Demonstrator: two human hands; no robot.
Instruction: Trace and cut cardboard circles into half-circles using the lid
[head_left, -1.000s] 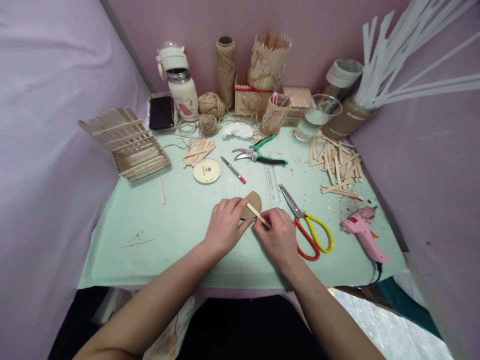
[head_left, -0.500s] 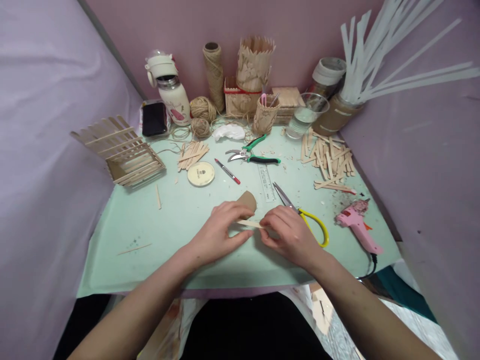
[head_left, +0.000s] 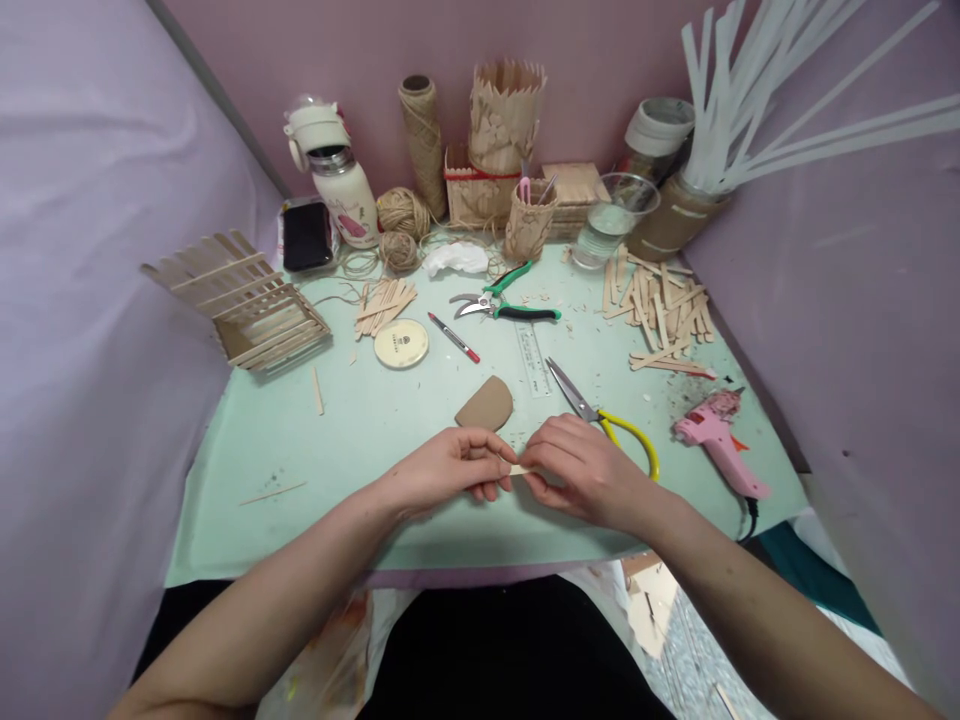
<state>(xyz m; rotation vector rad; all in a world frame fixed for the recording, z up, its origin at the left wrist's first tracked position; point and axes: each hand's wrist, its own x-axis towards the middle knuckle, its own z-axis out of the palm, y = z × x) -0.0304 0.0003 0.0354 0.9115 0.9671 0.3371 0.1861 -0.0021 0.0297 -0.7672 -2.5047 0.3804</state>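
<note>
Between my two hands, close to the table's front edge, is a popsicle stick. My left hand pinches one end of it with thumb and fingers. The other end is gripped by my right hand, whose curled fingers hide part of the stick. Just beyond my left hand a brown half-round piece of cardboard lies flat. Yellow-handled scissors rest beside my right hand, blades pointing away to the left. A clear ruler lies behind the hands.
Pruning shears, a red pen and a round lid lie farther back. A pink glue gun and a heap of sticks are at right. At left stands a slatted stick structure; a water cup stands behind.
Both hands have come slightly nearer to me with the stick. My left hand has closed on the stick's end and uncovered the cardboard piece.
</note>
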